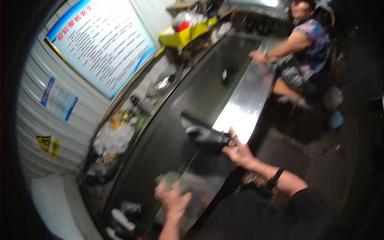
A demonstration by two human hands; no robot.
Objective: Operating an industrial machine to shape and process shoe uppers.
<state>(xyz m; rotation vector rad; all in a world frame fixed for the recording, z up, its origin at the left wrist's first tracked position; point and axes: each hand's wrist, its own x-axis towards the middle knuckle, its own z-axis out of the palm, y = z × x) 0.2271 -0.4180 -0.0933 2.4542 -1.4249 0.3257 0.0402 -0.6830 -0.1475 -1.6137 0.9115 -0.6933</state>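
Observation:
My right hand (241, 155) grips one end of a long black shoe-like thing (208, 139) with a greyish patch, held over the metal ledge and the dark belt. Motion smears it, so its exact kind is unclear. A small tan bit (232, 132) shows by my fingers; what it is I cannot make out. Nearer and to the left, my left hand (174, 199) has its fingers on a crumpled green cloth-like thing (171, 178), the thumb standing apart. The shiny metal ledge (250, 96) runs along the near side of the dark belt (160, 144).
Dark and white pieces (123, 218) lie at the belt's lower left, another dark piece (229, 75) farther up. Along the far side stand a clear plastic bag (114, 138) and a yellow bin (176, 38). A co-worker (308, 52) sits at the upper right, one hand at the ledge.

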